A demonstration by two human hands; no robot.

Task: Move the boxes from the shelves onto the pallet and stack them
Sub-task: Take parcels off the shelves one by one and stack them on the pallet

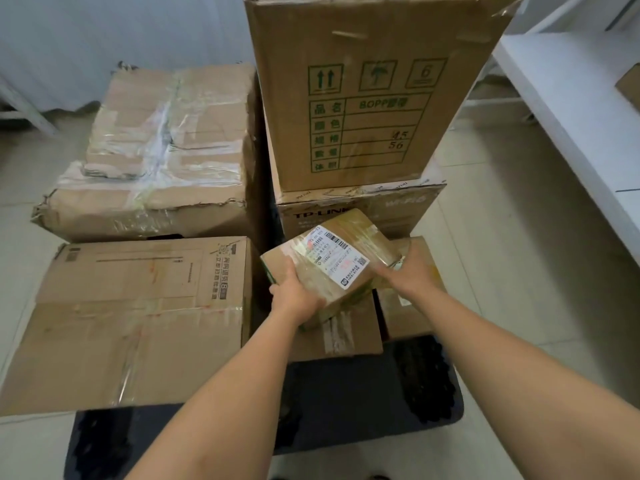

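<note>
We're looking down on a pale tiled floor [519,209], a soft bluish-white wall [104,29] behind, and white shelving [571,98] running along our right in even light.

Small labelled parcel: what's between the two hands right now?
Only the parcel itself. In the head view the left hand grips its near-left corner and the right hand its right end; nothing else lies between them.
</note>
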